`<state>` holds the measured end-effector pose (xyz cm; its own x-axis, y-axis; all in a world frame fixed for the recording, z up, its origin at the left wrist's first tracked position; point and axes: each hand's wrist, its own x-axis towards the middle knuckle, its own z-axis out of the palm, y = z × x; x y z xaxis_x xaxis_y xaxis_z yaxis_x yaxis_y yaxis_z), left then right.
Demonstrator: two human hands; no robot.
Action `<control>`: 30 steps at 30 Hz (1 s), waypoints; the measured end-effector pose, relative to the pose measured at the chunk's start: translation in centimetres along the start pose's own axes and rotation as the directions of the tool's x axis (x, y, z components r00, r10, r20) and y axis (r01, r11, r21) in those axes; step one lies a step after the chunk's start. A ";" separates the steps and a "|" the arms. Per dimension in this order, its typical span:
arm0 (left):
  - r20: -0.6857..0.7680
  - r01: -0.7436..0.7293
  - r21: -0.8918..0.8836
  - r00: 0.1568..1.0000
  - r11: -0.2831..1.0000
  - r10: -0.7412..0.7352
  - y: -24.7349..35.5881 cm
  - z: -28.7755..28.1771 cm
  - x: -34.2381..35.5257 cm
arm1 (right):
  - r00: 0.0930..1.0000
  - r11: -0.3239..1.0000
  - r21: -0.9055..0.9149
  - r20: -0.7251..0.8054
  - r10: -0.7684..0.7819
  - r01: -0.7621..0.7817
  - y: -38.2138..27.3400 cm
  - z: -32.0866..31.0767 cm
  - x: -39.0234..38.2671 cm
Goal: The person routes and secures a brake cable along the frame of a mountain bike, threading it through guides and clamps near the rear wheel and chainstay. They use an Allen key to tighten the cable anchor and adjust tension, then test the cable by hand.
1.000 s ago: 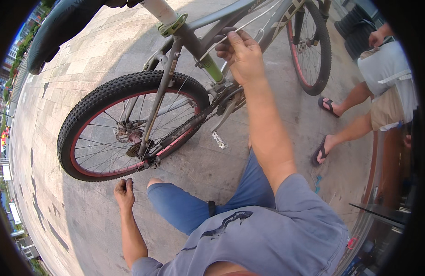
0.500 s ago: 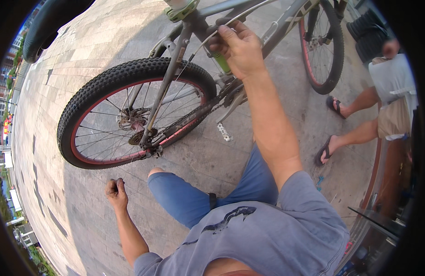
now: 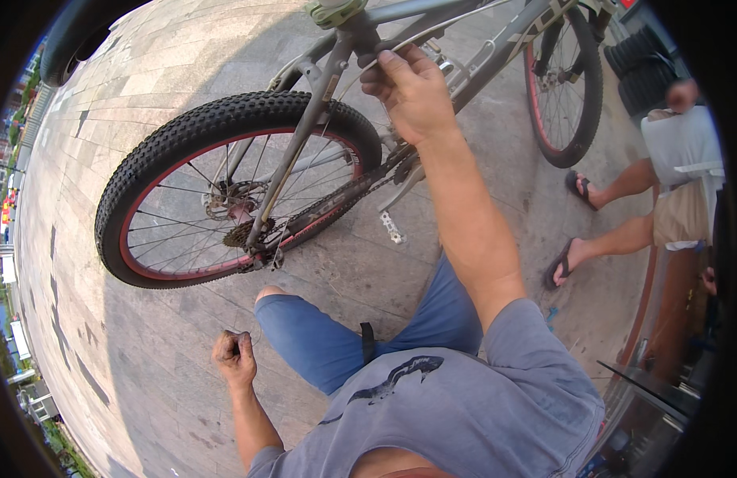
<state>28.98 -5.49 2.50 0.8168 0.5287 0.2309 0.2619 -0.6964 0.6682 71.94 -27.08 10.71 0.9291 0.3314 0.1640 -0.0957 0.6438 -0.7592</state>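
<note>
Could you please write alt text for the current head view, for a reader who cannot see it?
A person's right hand grips a pale cable beside a grey bicycle's frame. The left hand is loosely curled near the person's bent left knee; whether it holds anything is unclear. Another person's legs show at the right.

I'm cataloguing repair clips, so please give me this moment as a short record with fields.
Right hand: pinching a pale cable beside the bicycle frame
Left hand: curled shut above the paving, left of the knee; anything held is too fine to tell
Rear wheel: black knobbly tyre, red rim
Bystander: at right, in dark flip-flops
</note>
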 end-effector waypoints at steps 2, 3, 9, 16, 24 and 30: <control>0.015 -0.006 0.005 1.000 1.000 0.006 0.2 0.6 0.2 | 1.000 1.000 0.005 0.001 -0.006 0.006 0.0 0.0 0.0; 0.006 -0.001 0.020 1.000 1.000 0.001 0.0 0.8 0.2 | 1.000 1.000 0.008 0.001 -0.010 0.010 0.1 0.0 0.0; -0.109 0.069 0.104 0.992 0.992 -0.058 -2.0 2.2 1.4 | 1.000 1.000 -0.023 0.001 -0.002 0.002 0.0 0.1 -0.1; -0.215 0.052 0.223 0.977 0.973 -0.003 -4.8 2.4 4.5 | 1.000 0.994 -0.105 0.023 0.020 -0.018 0.8 0.1 -0.5; -0.150 0.011 0.339 0.988 0.941 0.042 -6.4 4.3 7.4 | 0.987 0.963 -0.220 0.005 0.160 -0.155 2.1 0.9 -1.5; -0.175 -0.062 0.190 0.980 0.980 0.096 -9.3 5.7 8.3 | 0.972 0.950 -0.250 0.093 0.217 -0.188 2.7 1.2 -2.7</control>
<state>36.24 2.60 -5.87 0.7357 0.5361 0.4139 0.3038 -0.8074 0.5058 68.76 -25.43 8.93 0.8492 0.5254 0.0534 -0.1759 0.3767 -0.9095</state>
